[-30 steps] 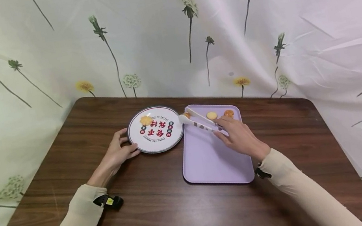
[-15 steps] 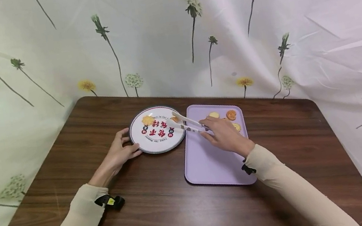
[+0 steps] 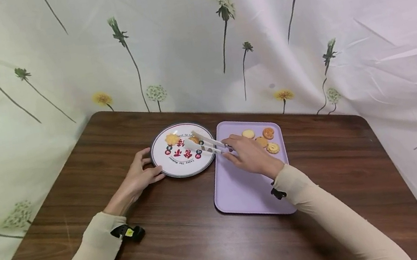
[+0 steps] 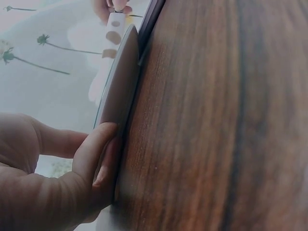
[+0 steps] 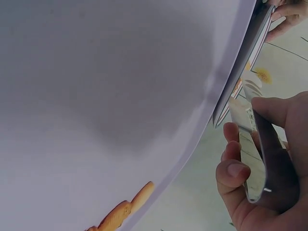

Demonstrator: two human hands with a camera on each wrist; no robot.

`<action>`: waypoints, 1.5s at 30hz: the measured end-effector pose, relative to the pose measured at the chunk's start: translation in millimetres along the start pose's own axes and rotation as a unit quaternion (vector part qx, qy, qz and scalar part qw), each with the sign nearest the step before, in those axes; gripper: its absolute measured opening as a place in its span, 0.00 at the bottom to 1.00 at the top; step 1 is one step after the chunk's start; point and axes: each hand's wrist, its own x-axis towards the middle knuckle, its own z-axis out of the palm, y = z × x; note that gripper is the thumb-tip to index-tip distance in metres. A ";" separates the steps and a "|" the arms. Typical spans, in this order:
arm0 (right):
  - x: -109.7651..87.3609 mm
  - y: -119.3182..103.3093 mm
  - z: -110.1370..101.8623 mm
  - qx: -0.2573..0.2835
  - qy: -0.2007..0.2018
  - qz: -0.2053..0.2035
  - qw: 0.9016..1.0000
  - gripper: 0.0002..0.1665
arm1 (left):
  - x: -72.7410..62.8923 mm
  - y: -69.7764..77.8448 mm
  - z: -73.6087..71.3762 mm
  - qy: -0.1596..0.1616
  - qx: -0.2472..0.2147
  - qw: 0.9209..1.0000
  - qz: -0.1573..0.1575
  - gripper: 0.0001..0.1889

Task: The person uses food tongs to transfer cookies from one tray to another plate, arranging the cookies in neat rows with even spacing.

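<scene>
My left hand (image 3: 138, 175) holds the near-left rim of a round white plate (image 3: 169, 165) printed with red characters, thumb and fingers at its edge in the left wrist view. My right hand (image 3: 250, 154) grips white-tipped tongs (image 3: 216, 147), whose shiny metal bend shows in the right wrist view. The tips reach over the plate's right half, around a small brown cookie (image 3: 194, 140). A pale yellow flower-shaped cookie (image 3: 172, 139) lies at the plate's upper left. Under the right hand is a lilac tray (image 3: 239, 189) with several cookies (image 3: 273, 148) at its far right.
The plate stands close against the tray's left side on a dark wooden table (image 3: 184, 235). Behind the table hangs a pale cloth (image 3: 179, 52) printed with dandelions. Black straps (image 3: 128, 231) sit on both wrists.
My right hand has moved left with the tongs, carrying the brown cookie from the tray's far left corner to over the plate. My left hand has stayed at the plate's rim.
</scene>
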 end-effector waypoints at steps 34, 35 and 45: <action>-1.0 -4.2 4.0 0.024 0.000 0.012 1.000 0.25 | -1.9 -0.5 1.2 -0.002 0.000 1.000 0.005 0.45; -3.7 -2.7 2.7 0.030 0.001 0.013 0.999 0.25 | -1.7 -0.3 1.6 -0.002 -0.001 1.000 0.004 0.45; -38.7 24.8 -16.7 0.031 0.047 0.034 0.998 0.25 | 0.5 -0.6 1.9 0.000 0.005 1.000 0.005 0.45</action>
